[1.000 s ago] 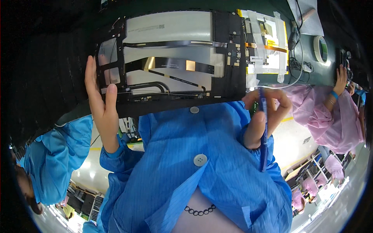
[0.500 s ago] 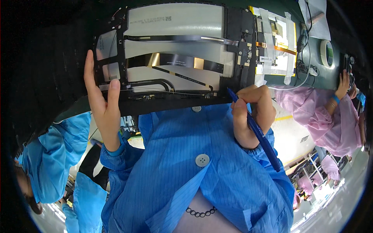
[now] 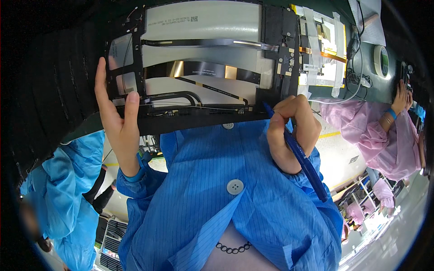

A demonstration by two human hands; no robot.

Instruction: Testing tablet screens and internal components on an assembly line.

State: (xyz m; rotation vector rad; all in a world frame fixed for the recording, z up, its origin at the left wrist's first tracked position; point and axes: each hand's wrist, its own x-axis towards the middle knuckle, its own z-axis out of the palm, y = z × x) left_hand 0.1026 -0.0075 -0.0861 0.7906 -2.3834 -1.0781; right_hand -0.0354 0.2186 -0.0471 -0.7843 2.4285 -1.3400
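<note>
An opened tablet [image 3: 203, 90] lies in front of me, its pale battery cells, dark flex cables and right-hand circuit board exposed. My left hand [image 3: 120, 119] holds its lower left corner, thumb over the front frame and straight fingers along the outer edge. In my right hand [image 3: 294, 131], a blue pen [image 3: 307, 169] is gripped between thumb and fingers. The pen's tip points at the tablet's lower right part; whether it touches cannot be told.
Right of the tablet lies a taped panel [image 3: 323, 54] with an orange flex strip. Beyond it are a cable [image 3: 360, 58] and a tape roll [image 3: 381, 61]. A pink-sleeved person [image 3: 361, 126] works at far right; a blue-clothed person [image 3: 68, 180] is at left.
The tablet's left end and my left hand have shifted slightly left. My right hand and the pen have barely moved. The blue-clothed person at left has changed position.
</note>
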